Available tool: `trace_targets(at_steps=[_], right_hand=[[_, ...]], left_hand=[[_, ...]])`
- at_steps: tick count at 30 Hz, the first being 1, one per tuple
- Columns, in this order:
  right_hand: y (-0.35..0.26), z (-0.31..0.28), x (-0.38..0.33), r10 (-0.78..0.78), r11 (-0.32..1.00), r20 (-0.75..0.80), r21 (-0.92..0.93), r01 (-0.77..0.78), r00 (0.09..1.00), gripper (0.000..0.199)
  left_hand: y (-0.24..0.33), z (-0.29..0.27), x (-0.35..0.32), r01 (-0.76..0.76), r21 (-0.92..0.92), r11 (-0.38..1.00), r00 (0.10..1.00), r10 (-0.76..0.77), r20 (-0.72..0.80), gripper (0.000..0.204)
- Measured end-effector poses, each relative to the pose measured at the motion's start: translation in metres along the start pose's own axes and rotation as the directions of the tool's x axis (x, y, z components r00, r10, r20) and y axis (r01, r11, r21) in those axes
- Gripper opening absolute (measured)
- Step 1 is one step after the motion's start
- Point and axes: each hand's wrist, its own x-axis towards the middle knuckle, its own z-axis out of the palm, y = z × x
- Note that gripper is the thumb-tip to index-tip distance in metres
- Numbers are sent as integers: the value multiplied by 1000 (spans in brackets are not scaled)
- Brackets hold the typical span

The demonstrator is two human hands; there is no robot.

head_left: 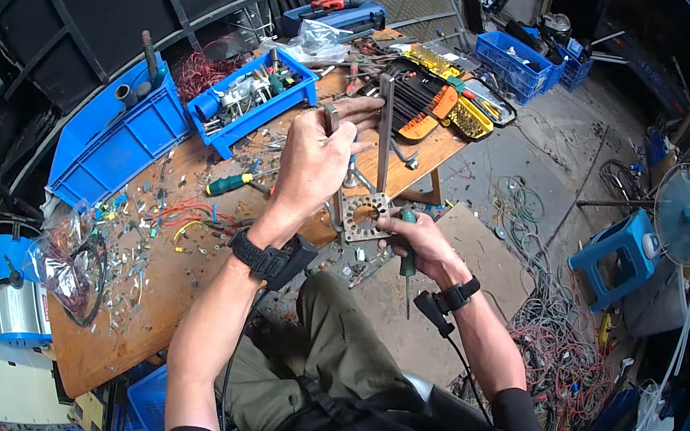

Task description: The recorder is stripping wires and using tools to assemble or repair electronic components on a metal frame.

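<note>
My left hand [318,157] is closed around one arm of a metal bracket, its fingers reaching toward the second upright bar. At the bracket's lower end is a square plate [349,227] with a ring of holes around a large opening. My right hand [423,244] grips a green-handled screwdriver [407,265], shaft pointing down, while its thumb and fingertips touch the plate's right edge. Another screwdriver [230,185], green and yellow, lies on the table left of my left wrist. Fingers partly hide the bracket's left arm.
Small connectors and wire bits litter the wooden table [108,341]. Behind are blue bins [266,113] of hardware and an orange-black hex key set [421,106]. Tangled cables [556,366] cover the floor at right, near a blue stool [618,259] and a fan [686,211].
</note>
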Motion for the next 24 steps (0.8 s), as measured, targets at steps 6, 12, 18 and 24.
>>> trace_targets(at_steps=[6,12,18,24], right_hand=[[13,20,-12,-137,987,-111,72,145,984,19],[15,21,-5,-121,981,-189,130,147,974,21],[12,28,19,-61,956,-201,270,115,978,22],[20,36,23,-49,919,-263,365,147,964,22]], left_hand=[[2,-3,-2,16,21,1000,999,-17,44,43],[0,-11,1,-20,16,1000,989,17,149,40],[-10,-16,3,-15,-51,999,986,23,166,39],[-6,-15,13,-30,-22,999,981,34,190,42]])
